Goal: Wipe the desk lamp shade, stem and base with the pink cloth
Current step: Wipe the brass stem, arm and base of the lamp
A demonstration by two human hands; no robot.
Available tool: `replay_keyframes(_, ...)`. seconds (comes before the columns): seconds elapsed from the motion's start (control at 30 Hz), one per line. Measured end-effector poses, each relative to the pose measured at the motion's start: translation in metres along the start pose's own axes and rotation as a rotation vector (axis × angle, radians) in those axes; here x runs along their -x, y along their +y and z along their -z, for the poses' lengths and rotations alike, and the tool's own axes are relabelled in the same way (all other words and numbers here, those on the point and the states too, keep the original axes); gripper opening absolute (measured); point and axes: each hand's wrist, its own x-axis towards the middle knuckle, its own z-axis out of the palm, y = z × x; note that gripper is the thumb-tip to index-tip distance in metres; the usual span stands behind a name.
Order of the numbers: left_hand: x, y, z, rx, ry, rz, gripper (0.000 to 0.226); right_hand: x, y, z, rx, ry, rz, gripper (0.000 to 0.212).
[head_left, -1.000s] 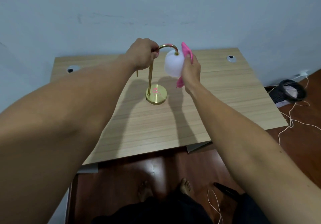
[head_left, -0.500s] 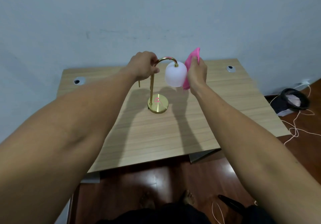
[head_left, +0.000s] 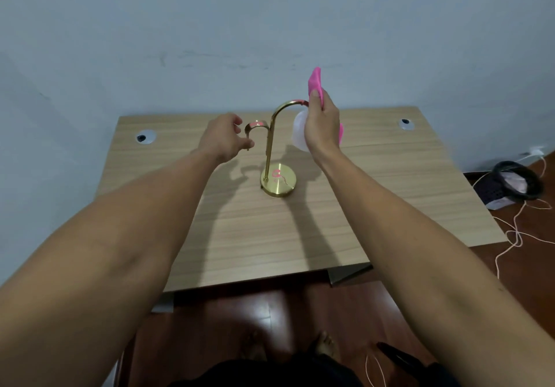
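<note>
Right hand (head_left: 322, 126) grips the pink cloth (head_left: 316, 84) & presses it vs the white shade (head_left: 298, 132), prob to rub its far side. Left hand (head_left: 223, 137) half-open, fingers loose beside the small gold hook (head_left: 256, 125), w/ nothing held, likely ready to steady the lamp; stem (head_left: 268, 149) & base (head_left: 279, 180) stand mid-surface (head_left: 375, 206)
</note>
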Motion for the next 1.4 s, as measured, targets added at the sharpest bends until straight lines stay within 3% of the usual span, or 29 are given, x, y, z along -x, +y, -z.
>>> replay_keyframes(0.1, -0.004, -0.008, -0.013, 0.098, 0.016, 0.047, 0.049, 0.006, 0.002, -0.015, 0.071, -0.065, 0.097, 0.052)
replay_keyframes(0.23, -0.006, -0.011, -0.025, 0.141, 0.048, 0.015, 0.006, 0.014, 0.013, -0.020, 0.497, -0.181, 0.392, 0.048)
replay_keyframes(0.3, -0.008, -0.013, -0.028, 0.139, 0.048, 0.006, 0.012, 0.015, 0.024, -0.016, 0.503, -0.160, 0.474, 0.050)
replay_keyframes(0.43, -0.014, -0.019, -0.031, 0.132, 0.039, 0.016, 0.021, 0.015, 0.016, -0.021, 0.273, -0.007, 0.221, 0.054)
replay_keyframes(0.53, -0.016, -0.020, -0.032, 0.138, 0.051, 0.023, 0.022, 0.024, 0.015, -0.030, 0.520, -0.094, 0.454, 0.051)
replay_keyframes(0.6, -0.015, -0.020, -0.032, 0.127, 0.048, 0.021, 0.020, 0.025, 0.026, -0.031, 0.520, -0.109, 0.534, 0.051)
replay_keyframes(0.73, -0.016, -0.019, -0.033, 0.107, 0.051, 0.027, 0.019, 0.024, 0.018, -0.030, 0.231, 0.086, 0.221, 0.056)
replay_keyframes(0.9, -0.014, -0.016, -0.029, 0.095, 0.033, 0.010, 0.011, 0.034, 0.037, -0.037, 0.440, -0.090, 0.567, 0.054)
replay_keyframes(1.03, -0.011, -0.010, -0.029, 0.049, 0.054, -0.004, 0.009, 0.038, 0.027, -0.037, 0.234, 0.149, 0.241, 0.058)
replay_keyframes(1.2, -0.007, -0.009, -0.030, 0.026, 0.073, -0.070, 0.002, 0.039, 0.039, -0.030, 0.464, 0.050, 0.533, 0.054)
replay_keyframes(1.3, -0.004, -0.010, -0.029, 0.055, 0.088, -0.094, 0.019, 0.036, 0.037, -0.030, 0.386, 0.172, 0.323, 0.055)
replay_keyframes(1.4, -0.002, -0.012, -0.029, 0.045, 0.085, -0.133, 0.018, 0.043, 0.033, -0.032, 0.447, 0.093, 0.443, 0.055)
